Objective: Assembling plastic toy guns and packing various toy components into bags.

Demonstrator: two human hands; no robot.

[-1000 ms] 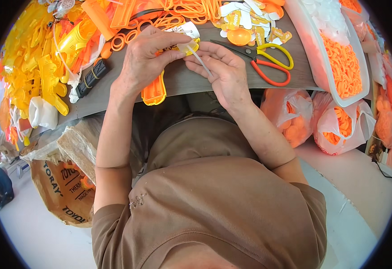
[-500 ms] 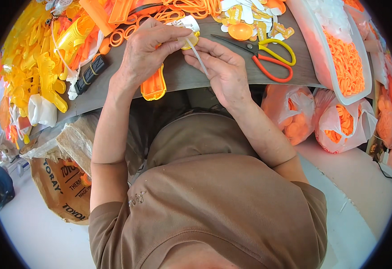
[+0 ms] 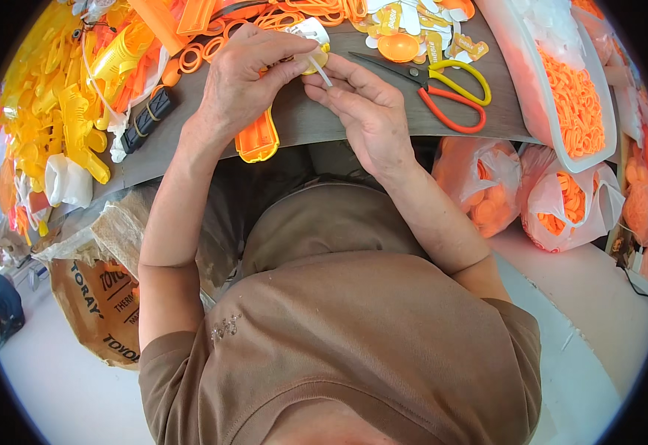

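My left hand (image 3: 238, 78) is closed, thumb and forefinger pinched round the upper end of a thin white plastic tube (image 3: 322, 73). My right hand (image 3: 364, 111) faces it, fingers curled around a round yellow-rimmed part (image 3: 315, 62) and the tube's lower end. Just beyond the fingertips sits a white ribbed plastic piece (image 3: 309, 30). An orange and yellow plastic toy part (image 3: 257, 139) sticks out below my left hand over the table's edge; whether it joins the white piece is hidden by the hand.
Scissors (image 3: 431, 78) with red and yellow handles lie right of my hands. Yellow plastic parts (image 3: 79, 126) pile up at left, beside a black banded bundle (image 3: 148, 119). A bin (image 3: 598, 111) of orange rings stands at right. Bags (image 3: 479, 185) hang below the table edge.
Less of the white tube shows now; its lower end has drawn up toward the pinching fingers. Both hands have barely moved, and my left elbow has shifted slightly outward.
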